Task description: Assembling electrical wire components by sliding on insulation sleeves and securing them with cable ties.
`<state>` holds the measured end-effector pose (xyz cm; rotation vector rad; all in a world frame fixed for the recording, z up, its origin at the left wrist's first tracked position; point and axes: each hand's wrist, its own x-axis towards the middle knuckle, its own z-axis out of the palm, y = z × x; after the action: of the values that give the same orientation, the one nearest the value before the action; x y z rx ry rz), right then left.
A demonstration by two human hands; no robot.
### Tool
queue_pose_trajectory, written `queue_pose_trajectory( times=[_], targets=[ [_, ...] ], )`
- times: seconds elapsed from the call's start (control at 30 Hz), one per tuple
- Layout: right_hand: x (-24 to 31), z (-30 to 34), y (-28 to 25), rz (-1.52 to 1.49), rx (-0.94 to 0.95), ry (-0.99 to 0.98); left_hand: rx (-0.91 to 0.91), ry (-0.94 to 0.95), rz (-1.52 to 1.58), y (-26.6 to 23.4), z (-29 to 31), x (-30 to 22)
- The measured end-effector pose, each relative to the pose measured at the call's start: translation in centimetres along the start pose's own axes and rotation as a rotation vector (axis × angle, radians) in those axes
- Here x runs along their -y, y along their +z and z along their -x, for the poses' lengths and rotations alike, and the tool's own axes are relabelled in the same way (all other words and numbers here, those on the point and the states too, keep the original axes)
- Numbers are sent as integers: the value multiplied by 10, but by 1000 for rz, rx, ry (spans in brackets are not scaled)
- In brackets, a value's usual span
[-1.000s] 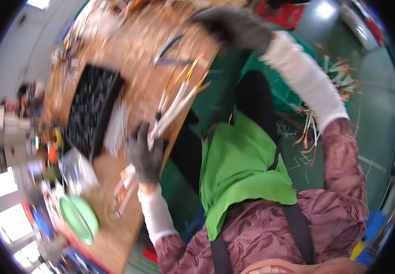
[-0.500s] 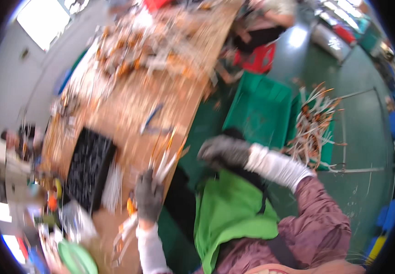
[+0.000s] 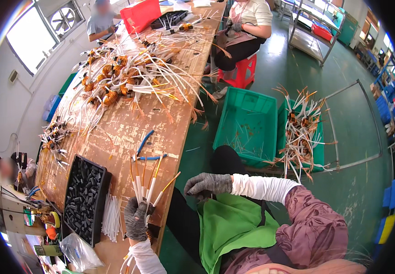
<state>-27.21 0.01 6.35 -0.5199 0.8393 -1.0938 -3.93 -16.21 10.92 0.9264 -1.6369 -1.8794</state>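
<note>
My left hand [image 3: 136,220], in a grey glove, is closed round white-sleeved wires [image 3: 148,188] at the near edge of the table. Their bare copper-coloured ends fan upward; part of a wound coil [image 3: 149,235] shows below the fingers. Over my lap, my gloved right hand [image 3: 210,184] has its fingers bent downward, and whatever is under them is hidden. Blue-handled pliers [image 3: 145,142] lie on the table just beyond the wire ends. Left of my left hand are a bundle of thin white strips [image 3: 112,219] and a black tray [image 3: 106,194] of small black pieces.
Many wired coils [image 3: 115,77] heap on the far wooden table [image 3: 129,121]. Right of the table stand a green crate [image 3: 245,123] with wire scraps and another crate [image 3: 318,157] full of coils. A co-worker [image 3: 252,23] sits on a red stool [image 3: 243,73] beyond.
The view has shifted and sharpened from a blur. My right hand has come down and left, away from the green crate, toward my lap. My left hand still grips the wires.
</note>
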Motion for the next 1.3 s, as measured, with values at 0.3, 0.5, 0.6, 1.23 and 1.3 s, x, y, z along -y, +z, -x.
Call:
queue_pose_trajectory(
  times=[0.3, 0.5, 0.6, 1.23, 1.3],
  targets=[
    [-6, -8, -15, -34, -65, -77, 43, 32, 81, -10, 1, 5],
    [16, 1, 0, 63, -128, -153, 46, 31, 128, -13, 6, 6],
    [33, 6, 6, 17, -197, -249, 52, 39, 129, -11, 7, 4],
    [78, -10, -10, 29, -271, -288, 36, 10, 162, -15, 3, 11],
    [79, -18, -13, -27, -361, -256, 45, 16, 164, -16, 3, 13]
  ],
)
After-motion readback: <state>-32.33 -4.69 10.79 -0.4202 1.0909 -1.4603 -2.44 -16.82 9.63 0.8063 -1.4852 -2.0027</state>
